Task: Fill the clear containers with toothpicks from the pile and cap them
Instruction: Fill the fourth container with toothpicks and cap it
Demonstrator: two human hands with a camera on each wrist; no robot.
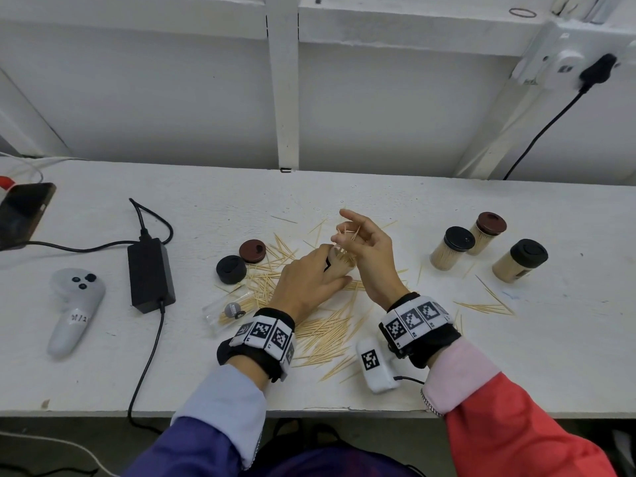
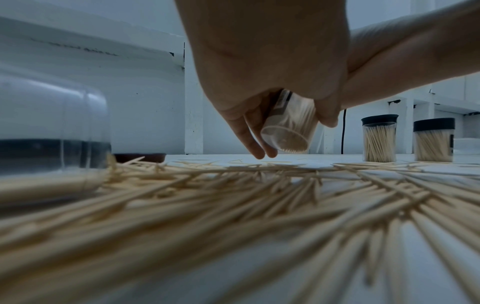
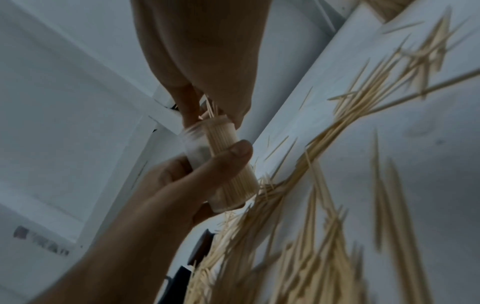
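Left hand [image 1: 306, 280]: wrapped around a clear container [image 3: 221, 162], thumb and fingers clamped on its wall, tilted above the table.
Container: nearly full of toothpicks, open at the top, lifted off the table [image 1: 344, 187].
Right hand [image 1: 364, 246]: over the container's mouth, thumb and fingertips pinched on a few toothpicks [image 1: 349, 234], other fingers spread apart.
Pile [image 1: 327, 335]: loose toothpicks scattered under and between both wrists, reaching toward the near edge.
Second container [image 1: 227, 309]: lying on its side left of the pile, a few toothpicks inside.
Caps: black cap [image 1: 231, 269] and brown cap [image 1: 252, 250] side by side, left of the hands.
Filled containers [image 1: 487, 251]: three, capped, standing at the right, well apart from the hands.
Left side: power brick [image 1: 150, 275], white controller [image 1: 74, 309], phone [image 1: 22, 215].
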